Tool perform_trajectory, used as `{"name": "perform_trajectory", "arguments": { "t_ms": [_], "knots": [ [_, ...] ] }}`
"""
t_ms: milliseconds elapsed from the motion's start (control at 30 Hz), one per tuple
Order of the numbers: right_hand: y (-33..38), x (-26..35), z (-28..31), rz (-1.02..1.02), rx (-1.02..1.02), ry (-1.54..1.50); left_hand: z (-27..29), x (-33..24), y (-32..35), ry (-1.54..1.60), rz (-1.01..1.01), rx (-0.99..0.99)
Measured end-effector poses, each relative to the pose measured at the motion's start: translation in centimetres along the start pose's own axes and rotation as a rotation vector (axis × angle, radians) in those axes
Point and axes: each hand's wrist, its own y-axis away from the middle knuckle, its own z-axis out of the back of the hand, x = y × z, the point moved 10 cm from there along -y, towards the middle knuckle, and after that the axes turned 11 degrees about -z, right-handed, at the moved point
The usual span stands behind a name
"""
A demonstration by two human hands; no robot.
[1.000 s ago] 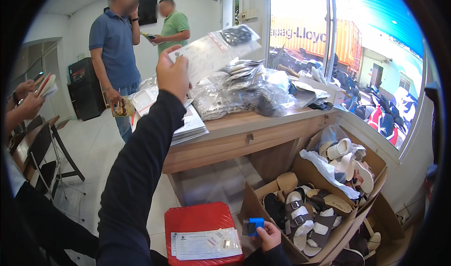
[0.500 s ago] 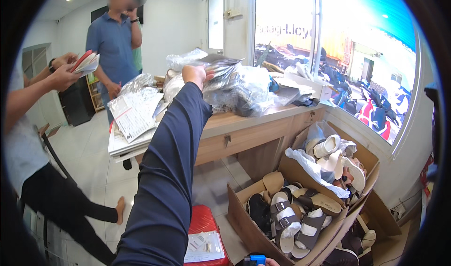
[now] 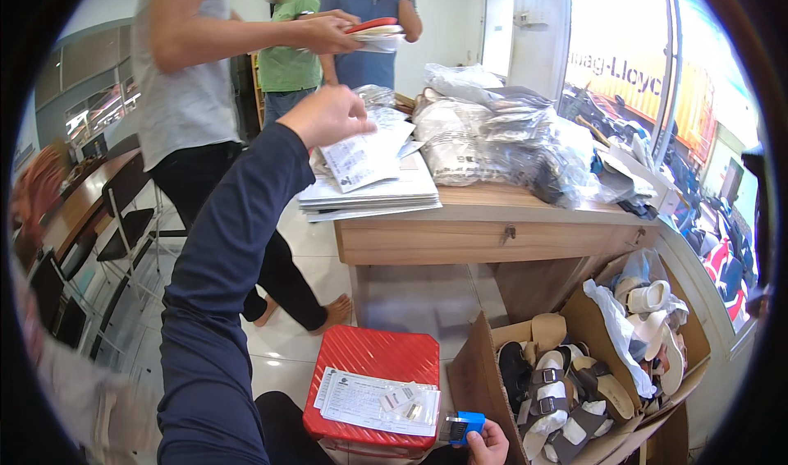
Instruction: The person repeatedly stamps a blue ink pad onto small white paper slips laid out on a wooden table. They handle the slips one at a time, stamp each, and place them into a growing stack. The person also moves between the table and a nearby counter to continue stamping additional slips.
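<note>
My left hand [image 3: 330, 120] is over the near left end of the desk, fingers bent but loosely apart, holding nothing that I can see. Just below its fingertips lie loose printed sheets [image 3: 361, 161] on top of a stack of papers [image 3: 373, 204]. Low in the view, my right hand [image 3: 491, 447] grips a small blue device [image 3: 468, 424] with a dark end, possibly a stamp. Beside it stands a red ridged box [image 3: 373, 346], bearing printed forms [image 3: 365, 399] and a clear plastic sleeve of small labels [image 3: 400, 397].
Plastic-wrapped bundles [image 3: 472, 137] are heaped on the wooden desk [image 3: 427, 245]. Cardboard boxes [image 3: 474, 375] of sandals and shoes [image 3: 550, 391] stand at right. A barefoot person [image 3: 189, 79] holds a red booklet; two other people [image 3: 291, 42] [image 3: 369, 13] stand behind. Chairs [image 3: 123, 210] are at left.
My view has swung left and down. My left hand has moved from the plastic-wrapped bundles to the papers. The red box and my right hand with the blue device now show more fully.
</note>
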Motion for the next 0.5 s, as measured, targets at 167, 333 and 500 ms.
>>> {"name": "perform_trajectory", "arguments": {
  "t_ms": [167,333,500],
  "knots": [
    [-0.9,0.0,-2.4,-0.004,0.068,-0.008,-4.7,-0.5,4.3,-0.064,-0.051,0.124],
    [-0.9,0.1,-3.8,-0.022,0.082,0.031,-4.0,-0.9,5.0,0.008,-0.012,0.082],
    [-0.6,0.2,-4.0,-0.032,0.077,0.040,3.3,-5.4,8.1,-0.349,-0.235,-0.556]
  ]
}}
